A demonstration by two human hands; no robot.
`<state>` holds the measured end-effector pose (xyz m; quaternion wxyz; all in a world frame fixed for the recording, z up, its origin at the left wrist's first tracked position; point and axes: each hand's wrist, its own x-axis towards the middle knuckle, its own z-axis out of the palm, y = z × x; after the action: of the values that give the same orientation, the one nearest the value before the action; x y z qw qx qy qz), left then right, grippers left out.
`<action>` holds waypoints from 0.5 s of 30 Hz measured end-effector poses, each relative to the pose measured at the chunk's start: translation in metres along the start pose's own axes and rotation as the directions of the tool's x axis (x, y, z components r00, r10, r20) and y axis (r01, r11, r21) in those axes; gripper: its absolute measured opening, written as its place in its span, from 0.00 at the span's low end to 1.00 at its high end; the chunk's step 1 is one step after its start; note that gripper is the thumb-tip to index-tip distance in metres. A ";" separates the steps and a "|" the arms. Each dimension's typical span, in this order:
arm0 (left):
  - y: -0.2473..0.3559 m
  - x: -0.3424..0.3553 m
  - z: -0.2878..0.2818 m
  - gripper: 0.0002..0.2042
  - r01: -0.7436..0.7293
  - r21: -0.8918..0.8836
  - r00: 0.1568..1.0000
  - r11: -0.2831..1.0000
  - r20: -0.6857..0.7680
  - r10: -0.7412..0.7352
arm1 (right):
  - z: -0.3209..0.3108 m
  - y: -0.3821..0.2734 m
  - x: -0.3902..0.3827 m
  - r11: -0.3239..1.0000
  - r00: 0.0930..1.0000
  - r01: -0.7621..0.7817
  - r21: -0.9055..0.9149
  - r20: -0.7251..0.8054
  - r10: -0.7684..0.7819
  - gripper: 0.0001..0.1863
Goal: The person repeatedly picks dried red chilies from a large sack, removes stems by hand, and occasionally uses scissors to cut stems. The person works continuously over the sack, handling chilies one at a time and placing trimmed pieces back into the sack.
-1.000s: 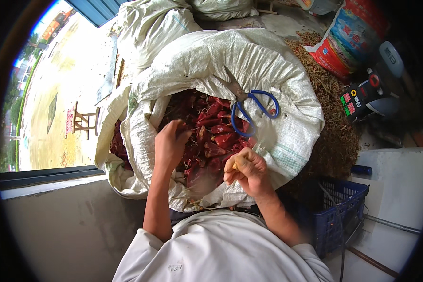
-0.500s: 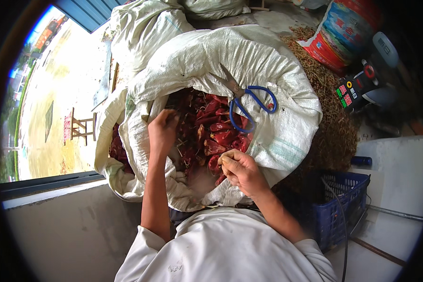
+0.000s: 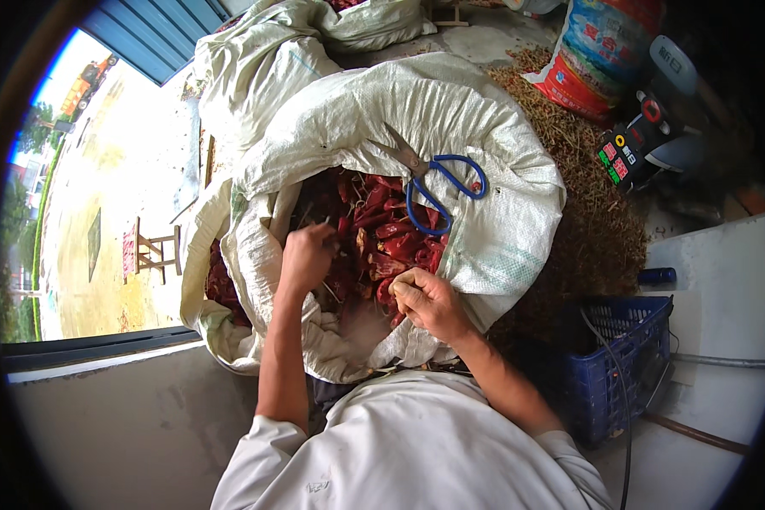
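Dried red chillies (image 3: 382,246) with pale stems fill the mouth of a large white woven sack (image 3: 506,127), its edge rolled outward. Over the left side of the opening is my left hand (image 3: 308,257), fingers curled in and partly smeared; what they hold, if anything, is hidden. My right hand (image 3: 433,304) hovers at the near right of the opening, thumb pressed to the forefinger in a pinch whose contents I cannot make out. Scissors (image 3: 420,167) with blue handles lie on the sack's far right rim, blades partly apart, one handle loop hanging over the chillies.
More white sacks (image 3: 255,72) stand behind and to the left. Stem scraps (image 3: 599,178) cover the floor on the right, near a red and blue bag (image 3: 599,51) and a dark machine (image 3: 646,140). A blue plastic crate (image 3: 616,374) sits at the lower right; a low wall (image 3: 136,416) runs along the left.
My left hand has moved down and rightward, further over the chillies. My right hand keeps its pinch at nearly the same spot. The whole view has shifted slightly.
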<state>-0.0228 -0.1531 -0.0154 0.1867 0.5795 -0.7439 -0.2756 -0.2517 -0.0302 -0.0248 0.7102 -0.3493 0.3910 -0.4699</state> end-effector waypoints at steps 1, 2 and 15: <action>0.003 -0.014 -0.002 0.11 -0.013 -0.009 0.999 1.000 -0.032 0.013 | 0.001 0.000 0.001 0.999 1.000 0.006 -0.037 0.002 -0.006 0.10; 0.007 -0.027 -0.003 0.11 -0.027 -0.019 0.998 0.999 -0.063 0.026 | 0.002 -0.001 0.001 0.997 1.000 0.013 -0.074 0.004 -0.012 0.11; 0.060 -0.110 0.014 0.16 -0.015 -0.411 0.998 0.912 -0.056 -0.009 | 0.034 -0.012 0.007 0.719 0.935 0.261 -0.644 -0.018 -0.354 0.23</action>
<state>-0.0485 -0.0338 0.0154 0.3260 0.5338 -0.6645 -0.4088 -0.2246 -0.0368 -0.0006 0.4339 -0.5934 0.5108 -0.4457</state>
